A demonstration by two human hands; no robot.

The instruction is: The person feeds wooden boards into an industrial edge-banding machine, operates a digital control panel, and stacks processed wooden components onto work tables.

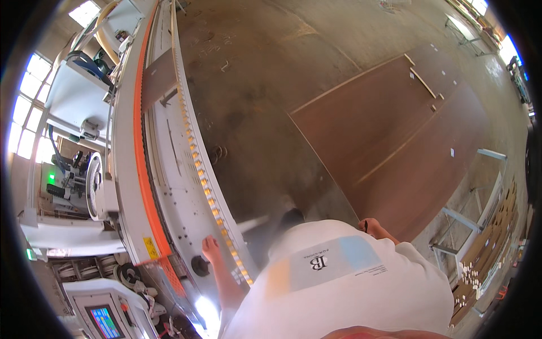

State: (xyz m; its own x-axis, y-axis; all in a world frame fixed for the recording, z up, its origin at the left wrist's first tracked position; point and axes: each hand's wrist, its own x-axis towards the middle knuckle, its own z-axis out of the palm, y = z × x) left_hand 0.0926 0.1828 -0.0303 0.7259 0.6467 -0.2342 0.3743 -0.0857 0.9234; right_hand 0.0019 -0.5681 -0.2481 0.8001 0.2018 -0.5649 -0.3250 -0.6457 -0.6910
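My left hand (pixel 210 248) is raised over the pale bed of a long white and orange machine (pixel 148 186), next to a round black knob (pixel 200 265). Its fingers look curled in, with nothing visible in them. My right hand (pixel 374 227) is at the near corner of a large brown board (pixel 361 152), its fingers closed round something small and dark that I cannot make out. Whether this hand touches the board's edge is unclear. A smaller brown panel (pixel 160 79) lies across the machine, farther along it.
Along the machine's side runs a row of yellow rollers (pixel 208 192). A control console with a lit screen (pixel 104 322) stands at the lower left. Thin wooden strips (pixel 422 82) lie on the boards. A metal frame (pixel 463 220) and stacked brown panels (pixel 491 237) stand at right.
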